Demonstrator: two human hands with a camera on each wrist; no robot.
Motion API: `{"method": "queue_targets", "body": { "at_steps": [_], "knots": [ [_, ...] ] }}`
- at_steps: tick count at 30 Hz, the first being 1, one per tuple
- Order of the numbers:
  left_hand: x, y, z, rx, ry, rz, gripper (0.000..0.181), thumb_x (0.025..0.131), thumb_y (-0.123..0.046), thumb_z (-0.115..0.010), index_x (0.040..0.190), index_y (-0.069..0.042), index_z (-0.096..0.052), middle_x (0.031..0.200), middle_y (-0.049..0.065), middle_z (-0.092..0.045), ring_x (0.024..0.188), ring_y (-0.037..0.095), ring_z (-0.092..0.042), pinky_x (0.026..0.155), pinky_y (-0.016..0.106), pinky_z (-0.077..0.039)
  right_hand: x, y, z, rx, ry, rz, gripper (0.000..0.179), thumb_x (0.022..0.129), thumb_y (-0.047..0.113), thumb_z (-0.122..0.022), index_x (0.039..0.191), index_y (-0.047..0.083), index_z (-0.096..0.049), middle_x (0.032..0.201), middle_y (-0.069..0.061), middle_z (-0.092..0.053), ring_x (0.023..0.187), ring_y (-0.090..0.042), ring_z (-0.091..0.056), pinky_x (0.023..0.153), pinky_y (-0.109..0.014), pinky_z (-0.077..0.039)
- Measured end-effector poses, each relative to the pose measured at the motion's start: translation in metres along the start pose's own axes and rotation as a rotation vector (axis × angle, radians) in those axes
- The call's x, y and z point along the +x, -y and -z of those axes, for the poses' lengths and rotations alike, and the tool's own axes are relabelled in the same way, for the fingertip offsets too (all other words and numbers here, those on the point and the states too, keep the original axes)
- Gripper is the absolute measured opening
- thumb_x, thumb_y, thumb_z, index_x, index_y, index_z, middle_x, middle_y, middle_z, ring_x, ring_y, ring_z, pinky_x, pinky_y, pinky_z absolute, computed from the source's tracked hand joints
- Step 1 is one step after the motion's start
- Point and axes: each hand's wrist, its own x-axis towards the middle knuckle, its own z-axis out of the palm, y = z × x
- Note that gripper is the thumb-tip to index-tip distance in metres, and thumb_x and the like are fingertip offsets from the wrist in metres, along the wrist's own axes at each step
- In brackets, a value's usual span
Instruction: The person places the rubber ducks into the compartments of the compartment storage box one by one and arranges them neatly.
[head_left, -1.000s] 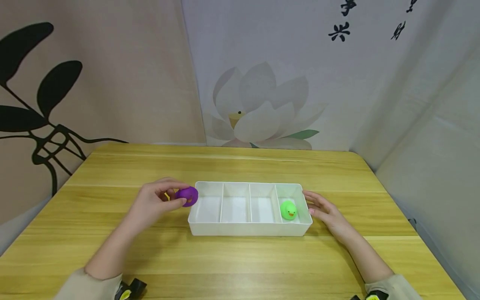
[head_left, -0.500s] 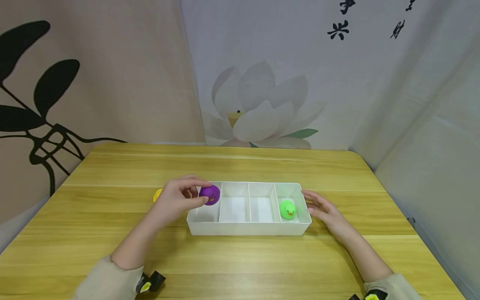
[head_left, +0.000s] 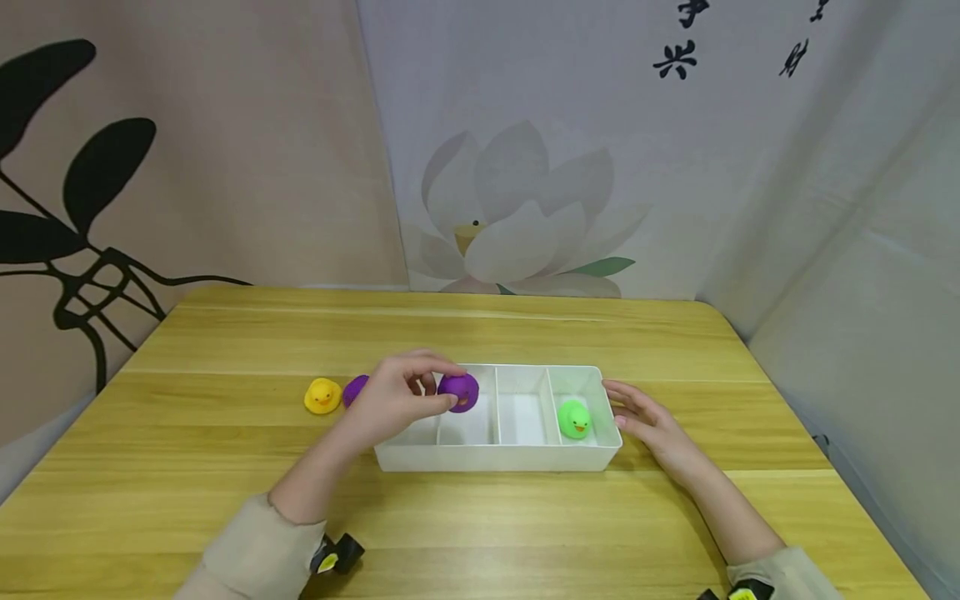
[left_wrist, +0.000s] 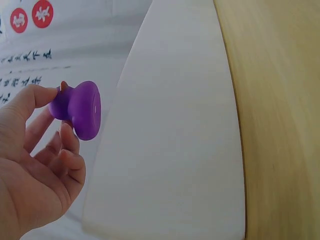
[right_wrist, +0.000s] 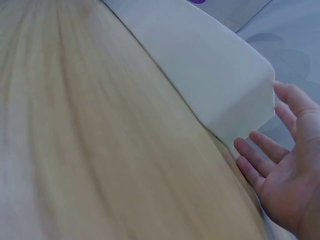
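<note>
Between thumb and fingers, my left hand (head_left: 397, 398) pinches a purple rubber duck (head_left: 459, 392) above the second compartment from the left of a white divided box (head_left: 495, 457). The left wrist view shows that duck (left_wrist: 86, 110) tipped on its side, its flat base facing the box's outer wall (left_wrist: 170, 125). A green rubber duck (head_left: 574, 419) sits in the rightmost compartment. My right hand (head_left: 651, 423) rests at the box's right end with fingers loosely extended; in the right wrist view its fingertips are at the end wall (right_wrist: 245, 107).
Left of the box, a yellow rubber duck (head_left: 322, 396) stands on the wooden table (head_left: 480, 533). Beside it is another purple duck (head_left: 354, 390), partly hidden by my left hand. A printed curtain (head_left: 525, 167) hangs behind the table.
My left hand has carried the purple duck rightward from the box's left edge to over the second compartment. The yellow and second purple ducks have come into view. My right hand stays put.
</note>
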Motion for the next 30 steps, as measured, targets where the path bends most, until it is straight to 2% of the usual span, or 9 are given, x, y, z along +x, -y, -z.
{"method": "queue_targets", "body": {
  "at_steps": [7, 17, 30],
  "knots": [
    [0.012, -0.002, -0.015, -0.009, 0.049, -0.026, 0.025, 0.079, -0.005, -0.076, 0.103, -0.01, -0.074, 0.101, 0.001, -0.067, 0.073, 0.023, -0.054, 0.054, 0.026, -0.045, 0.0, 0.002, -0.001, -0.002, -0.005, -0.005, 0.05, 0.098, 0.009, -0.052, 0.145, 0.002, -0.036, 0.144, -0.024, -0.037, 0.118, -0.012, -0.051, 0.094, -0.022, -0.04],
    [0.03, -0.006, -0.029, 0.046, 0.151, -0.056, 0.022, 0.079, -0.005, -0.077, 0.101, -0.01, -0.074, 0.099, -0.002, -0.067, 0.071, 0.019, -0.054, 0.053, 0.026, -0.045, 0.0, 0.002, -0.001, -0.004, -0.003, -0.004, 0.05, 0.098, 0.009, -0.052, 0.145, 0.002, -0.036, 0.143, -0.025, -0.038, 0.118, -0.012, -0.051, 0.094, -0.022, -0.04],
    [0.052, 0.0, -0.042, 0.073, 0.275, -0.034, 0.024, 0.079, -0.003, -0.077, 0.102, -0.011, -0.075, 0.098, -0.004, -0.066, 0.072, 0.019, -0.056, 0.06, 0.028, -0.048, 0.0, 0.003, -0.001, -0.005, -0.009, -0.013, 0.05, 0.098, 0.01, -0.053, 0.145, 0.003, -0.037, 0.143, -0.024, -0.039, 0.119, -0.014, -0.051, 0.094, -0.022, -0.04]
  ]
}}
